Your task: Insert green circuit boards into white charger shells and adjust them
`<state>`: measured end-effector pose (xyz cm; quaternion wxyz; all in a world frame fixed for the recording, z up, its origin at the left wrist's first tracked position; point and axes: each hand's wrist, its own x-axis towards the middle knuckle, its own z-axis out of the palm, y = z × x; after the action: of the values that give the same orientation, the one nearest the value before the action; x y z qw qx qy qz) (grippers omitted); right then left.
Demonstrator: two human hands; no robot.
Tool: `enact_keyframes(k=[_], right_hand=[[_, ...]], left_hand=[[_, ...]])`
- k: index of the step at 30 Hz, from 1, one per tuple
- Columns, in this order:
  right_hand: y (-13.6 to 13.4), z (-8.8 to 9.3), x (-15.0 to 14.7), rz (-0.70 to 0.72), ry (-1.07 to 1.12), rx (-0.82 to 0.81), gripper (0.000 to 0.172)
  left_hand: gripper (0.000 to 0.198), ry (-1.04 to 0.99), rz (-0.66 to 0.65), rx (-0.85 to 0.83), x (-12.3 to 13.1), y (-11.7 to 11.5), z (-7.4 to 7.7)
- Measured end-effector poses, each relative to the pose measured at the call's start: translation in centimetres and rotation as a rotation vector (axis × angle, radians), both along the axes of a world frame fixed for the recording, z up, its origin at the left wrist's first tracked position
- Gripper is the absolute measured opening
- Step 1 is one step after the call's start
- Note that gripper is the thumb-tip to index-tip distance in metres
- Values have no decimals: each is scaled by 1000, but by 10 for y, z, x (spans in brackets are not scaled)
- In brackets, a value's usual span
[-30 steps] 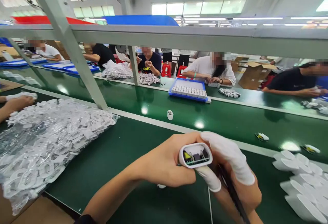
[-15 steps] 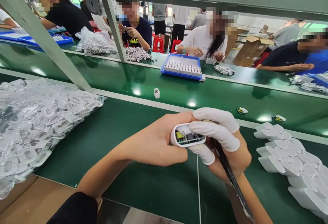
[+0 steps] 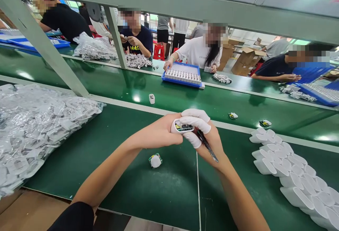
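Note:
My left hand [image 3: 161, 131] is wrapped round a white oval housing [image 3: 173, 126], whose open end shows a green circuit board and a yellow part. White finger covers are on several fingers of my right hand [image 3: 202, 130]; these fingers press at the housing's rim. A dark, thin tool [image 3: 208, 146], like tweezers, is also held in my right hand, slanting down toward the wrist. On the green mat below my hands lies a small circuit board with a white round top [image 3: 155, 160].
A bag of white parts [image 3: 45, 128] fills the left. White housings [image 3: 296, 171] stand in rows at right. One housing [image 3: 152, 98] and two boards [image 3: 233, 115] [image 3: 265, 123] sit on the green belt. Co-workers sit beyond, near a blue tray [image 3: 182, 77]. A metal frame crosses above.
The view has shifted, and my hands appear smaller and farther away. The board on the mat below my hands is now visible. A co-worker's hand has moved to the blue tray.

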<state>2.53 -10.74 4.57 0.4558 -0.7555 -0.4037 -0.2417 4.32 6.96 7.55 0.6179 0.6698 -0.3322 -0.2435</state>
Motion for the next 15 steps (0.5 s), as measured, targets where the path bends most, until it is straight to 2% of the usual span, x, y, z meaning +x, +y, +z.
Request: enact_keyframes(k=[5,9,11,15], right_hand=[[0,5,-2,51,-49,-59,27],[-1,8,-3,59,-66,-108,27],[1,6,-3,58,-66,-35,27],[7,-2,-8,-4,-61,229,37]], left_hand=[[21,-114,26,68,-3,4,2],[27,-167,49,84,-6,3,2],[29,-149,42,64,-7,3,1],[30,-158,26,-7,-12,5,4]])
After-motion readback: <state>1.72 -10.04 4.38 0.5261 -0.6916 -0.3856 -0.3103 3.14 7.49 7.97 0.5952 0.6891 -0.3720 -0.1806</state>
